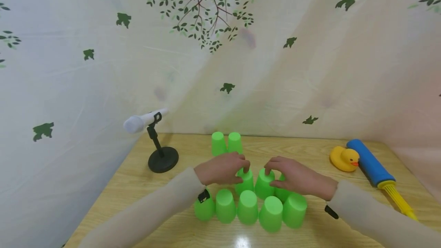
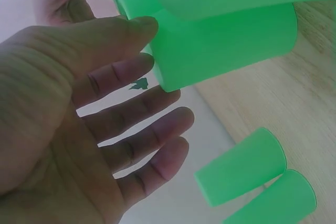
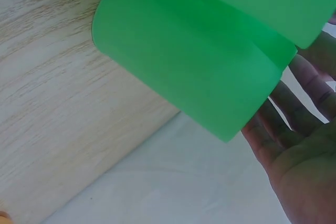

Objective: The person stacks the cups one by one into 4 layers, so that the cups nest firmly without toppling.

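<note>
Several green cups stand upside down on the wooden table (image 1: 193, 236). A front row includes a middle cup (image 1: 248, 208) and a right-end cup (image 1: 294, 210). Just behind it, my left hand (image 1: 225, 168) is at the top of one cup (image 1: 245, 186), its fingers loosely bent and spread in the left wrist view. Beside it, my right hand (image 1: 294, 175) has its fingertips at the top of a neighbouring cup (image 1: 264, 187). Part of another cup (image 1: 282, 192) shows below that hand. Two more cups, a left one (image 1: 218, 144) and a right one (image 1: 235, 143), stand farther back.
A white microphone (image 1: 141, 121) on a black stand (image 1: 163, 160) is at the back left. To the right lie a yellow rubber duck (image 1: 343, 159) and a blue and yellow pump-like tube (image 1: 372, 165). A leaf-patterned cloth (image 1: 193, 98) hangs behind the table.
</note>
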Motion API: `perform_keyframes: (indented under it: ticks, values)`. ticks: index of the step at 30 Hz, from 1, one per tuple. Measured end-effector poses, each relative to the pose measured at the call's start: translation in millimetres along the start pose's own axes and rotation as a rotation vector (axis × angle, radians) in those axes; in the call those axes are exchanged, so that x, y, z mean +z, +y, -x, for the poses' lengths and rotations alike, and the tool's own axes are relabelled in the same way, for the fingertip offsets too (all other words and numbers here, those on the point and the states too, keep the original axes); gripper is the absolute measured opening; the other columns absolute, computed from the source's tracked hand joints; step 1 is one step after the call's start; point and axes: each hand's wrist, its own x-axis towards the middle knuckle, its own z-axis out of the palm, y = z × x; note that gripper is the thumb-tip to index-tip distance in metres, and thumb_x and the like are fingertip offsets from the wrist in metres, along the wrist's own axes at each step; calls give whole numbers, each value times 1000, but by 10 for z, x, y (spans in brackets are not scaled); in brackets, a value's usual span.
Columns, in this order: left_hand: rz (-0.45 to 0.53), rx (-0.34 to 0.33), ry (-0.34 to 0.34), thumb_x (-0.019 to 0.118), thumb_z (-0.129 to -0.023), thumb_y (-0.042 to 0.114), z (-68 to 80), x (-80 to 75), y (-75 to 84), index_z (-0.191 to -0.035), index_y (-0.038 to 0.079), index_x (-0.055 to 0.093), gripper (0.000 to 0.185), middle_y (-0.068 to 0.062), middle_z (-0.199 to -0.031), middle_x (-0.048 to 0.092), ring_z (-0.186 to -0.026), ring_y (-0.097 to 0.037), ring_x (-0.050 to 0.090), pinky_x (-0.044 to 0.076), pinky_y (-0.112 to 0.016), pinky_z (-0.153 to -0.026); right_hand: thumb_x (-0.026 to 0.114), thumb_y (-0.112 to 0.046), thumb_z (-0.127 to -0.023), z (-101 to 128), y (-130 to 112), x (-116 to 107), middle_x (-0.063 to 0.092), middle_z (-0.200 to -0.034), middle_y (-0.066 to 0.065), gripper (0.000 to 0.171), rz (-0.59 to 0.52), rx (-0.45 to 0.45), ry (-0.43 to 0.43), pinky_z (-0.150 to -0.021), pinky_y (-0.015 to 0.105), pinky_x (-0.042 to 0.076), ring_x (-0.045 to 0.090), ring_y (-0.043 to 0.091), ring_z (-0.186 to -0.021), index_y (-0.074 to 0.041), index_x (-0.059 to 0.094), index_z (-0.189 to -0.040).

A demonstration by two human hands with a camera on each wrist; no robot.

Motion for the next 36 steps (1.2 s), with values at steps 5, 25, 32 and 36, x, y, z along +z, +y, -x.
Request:
perform_keyframes:
  ticks: [5, 25, 32, 36]
  values:
    - [21, 1, -9, 68, -74, 26, -34, 6, -2, -88, 17, 55, 21, 8, -81, 51, -70, -5, 45, 38, -17, -61, 67, -27, -74, 11, 5, 15, 50, -96, -11, 25, 16, -7, 15, -70, 24, 43, 49, 8, -83, -21, 55, -96]
    - [10, 28, 215, 63, -74, 26, -208, -82, -330, -87, 17, 56, 17, 8, -88, 55, -78, -11, 44, 36, -23, -65, 67, -27, -74, -21, 90, -275, 49, -94, -12, 25, 114, 0, 291, -67, 22, 42, 46, 3, -82, -22, 55, -96]
    - [94, 41, 235, 63, -76, 25, -394, -23, -453, -89, 16, 57, 17, 5, -92, 54, -83, -11, 44, 38, -24, -70, 66, -25, -76, -90, 261, -327, 49, -94, -5, 24, 95, 91, 290, -65, 26, 43, 47, 9, -77, -17, 54, -96]
    - [87, 26, 250, 62, -78, 24, -506, 14, -517, -91, 15, 57, 17, 3, -94, 54, -85, -12, 43, 38, -24, -73, 66, -23, -76, -129, 407, -330, 51, -95, -3, 24, 73, 135, 278, -68, 30, 43, 48, 12, -80, -14, 55, -97]
